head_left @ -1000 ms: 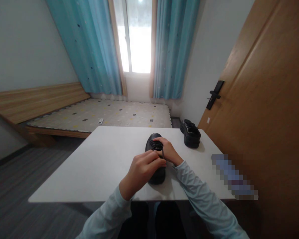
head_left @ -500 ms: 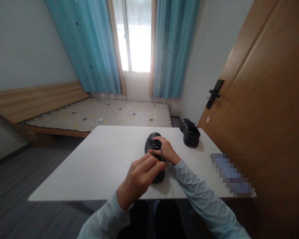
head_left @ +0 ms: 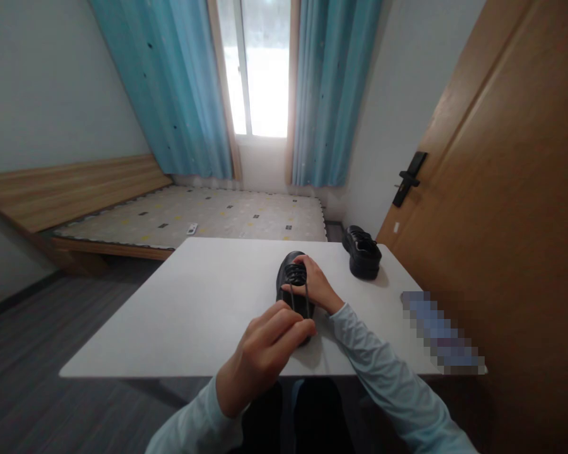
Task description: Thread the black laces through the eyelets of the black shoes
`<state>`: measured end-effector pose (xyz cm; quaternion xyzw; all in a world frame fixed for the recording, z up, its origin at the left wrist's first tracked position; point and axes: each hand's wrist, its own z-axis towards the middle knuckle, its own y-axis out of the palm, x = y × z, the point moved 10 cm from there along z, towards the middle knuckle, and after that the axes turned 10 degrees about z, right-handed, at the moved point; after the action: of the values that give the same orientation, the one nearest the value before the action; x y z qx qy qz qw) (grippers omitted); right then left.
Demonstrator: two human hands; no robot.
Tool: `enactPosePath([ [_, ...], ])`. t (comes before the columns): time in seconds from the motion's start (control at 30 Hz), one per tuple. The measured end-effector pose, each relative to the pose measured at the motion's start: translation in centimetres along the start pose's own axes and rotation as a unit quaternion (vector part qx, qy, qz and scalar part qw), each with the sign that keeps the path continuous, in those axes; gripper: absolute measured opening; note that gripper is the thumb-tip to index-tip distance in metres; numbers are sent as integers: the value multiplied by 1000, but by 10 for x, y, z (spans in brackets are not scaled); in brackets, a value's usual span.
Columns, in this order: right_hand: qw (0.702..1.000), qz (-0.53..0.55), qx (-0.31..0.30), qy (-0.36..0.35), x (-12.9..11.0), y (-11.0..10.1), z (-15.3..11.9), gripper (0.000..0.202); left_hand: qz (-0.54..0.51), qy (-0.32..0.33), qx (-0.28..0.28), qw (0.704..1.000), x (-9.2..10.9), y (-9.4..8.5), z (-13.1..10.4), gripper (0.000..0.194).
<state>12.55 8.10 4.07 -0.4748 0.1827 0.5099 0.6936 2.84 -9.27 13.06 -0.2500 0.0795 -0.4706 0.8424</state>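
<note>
A black lace-up shoe point(head_left: 288, 268) sits on the white table point(head_left: 180, 315), its toe toward the window. My right hand point(head_left: 318, 285) grips the shoe from its right side, thumb across the laces and fingers over the upper. Two strands of shoelace point(head_left: 307, 301) run taut from the shoe back toward me. Their ends are pinched in the closed fingers of my left hand point(head_left: 262, 347), which hides much of the heel. The matching black shoe point(head_left: 363, 255) rests at the table's back right, out of reach of both hands' fingers.
A blurred bluish item point(head_left: 440, 331) lies along the table's right edge. Beyond the table stands a bed point(head_left: 218, 211) with a small white device point(head_left: 192, 229) on it. A wooden door point(head_left: 502, 189) rises close by on the right.
My left hand has drawn back toward me and slightly down, so a longer stretch of lace shows. The right hand stays on the shoe.
</note>
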Motion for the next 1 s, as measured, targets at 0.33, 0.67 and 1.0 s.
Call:
enactPosePath([
  [0.33,998,43,0,51,11,1,-2,64,5,-12,18,1000,-3,-2,7,12],
  [0.67,995,100,-20,23,9,3,-2,56,69,-83,65,992,-42,-15,40,4],
  [1.0,961,273,-32,-11,4,-22,6,15,-52,-294,93,950,-144,22,51,14],
])
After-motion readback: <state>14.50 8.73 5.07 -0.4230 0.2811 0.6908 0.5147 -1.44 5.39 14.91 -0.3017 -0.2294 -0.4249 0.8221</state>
